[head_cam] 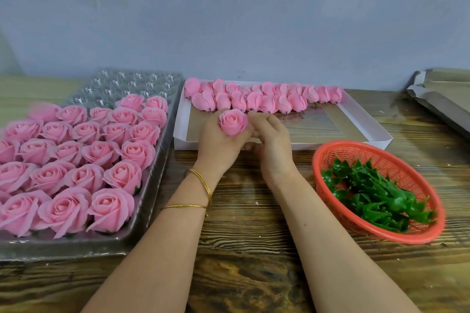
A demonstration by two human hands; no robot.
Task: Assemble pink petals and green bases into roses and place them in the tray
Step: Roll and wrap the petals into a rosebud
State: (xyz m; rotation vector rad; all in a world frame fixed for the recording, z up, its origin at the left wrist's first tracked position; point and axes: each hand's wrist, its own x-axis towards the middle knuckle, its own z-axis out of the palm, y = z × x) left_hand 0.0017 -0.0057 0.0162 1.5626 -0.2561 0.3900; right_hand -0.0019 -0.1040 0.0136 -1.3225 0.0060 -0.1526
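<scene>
Rose in hand above the middle of the table, tray well over half filled

From my remote seat I see the left hand with fingers clenched round the pink bloom, held up just before the white box; the right hand curls in at its right side and underneath, and I cannot tell whether it pinches a base there. The clear tray on the table's left edge holds finished roses in its near rows, while its far cups are bare. I judge plenty is left: two rows of pink petals wait along the box's far wall, and green bases fill the red basket at the right edge
</scene>
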